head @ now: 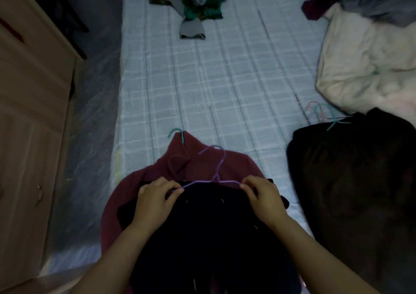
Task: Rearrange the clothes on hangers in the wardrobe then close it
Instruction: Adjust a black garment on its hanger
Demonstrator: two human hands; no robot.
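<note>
A black garment lies on top of a maroon garment at the near edge of the bed. A purple hanger rests at the black garment's top edge, its hook pointing away from me. My left hand pinches the hanger's left arm together with the black fabric. My right hand pinches its right arm the same way. A teal hanger hook sticks out of the maroon garment's collar.
The bed has a pale checked sheet. A dark garment with teal and pink hangers lies at the right, beside a cream duvet. A heap of green and grey clothes sits far back. A wooden cabinet stands left.
</note>
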